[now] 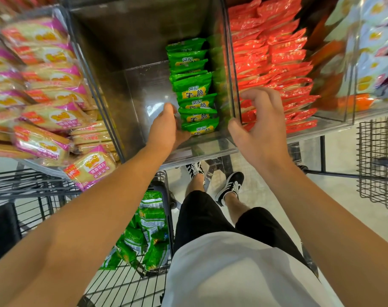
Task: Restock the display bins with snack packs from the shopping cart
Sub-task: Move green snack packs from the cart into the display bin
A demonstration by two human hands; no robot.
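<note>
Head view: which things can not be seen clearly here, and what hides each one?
- Left hand: fingertips hidden behind the green packs; grip unclear.
- Shopping cart: mostly covered by the left arm; number of packs inside unknown.
- Packs in the far right bin: blurred, print unreadable.
- Red packs near the right hand: partly hidden by it.

left hand (166,127) reaching forward, right hand (260,122) loosely curled

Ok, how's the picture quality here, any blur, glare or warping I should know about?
Head view: sharp in the middle, where the print on the green packs reads clearly; motion-like blur smears the pink packs at left and the pale packs at right; a soft reflection sits on the clear bin wall; wide-angle warping bends the shelf edges.
</note>
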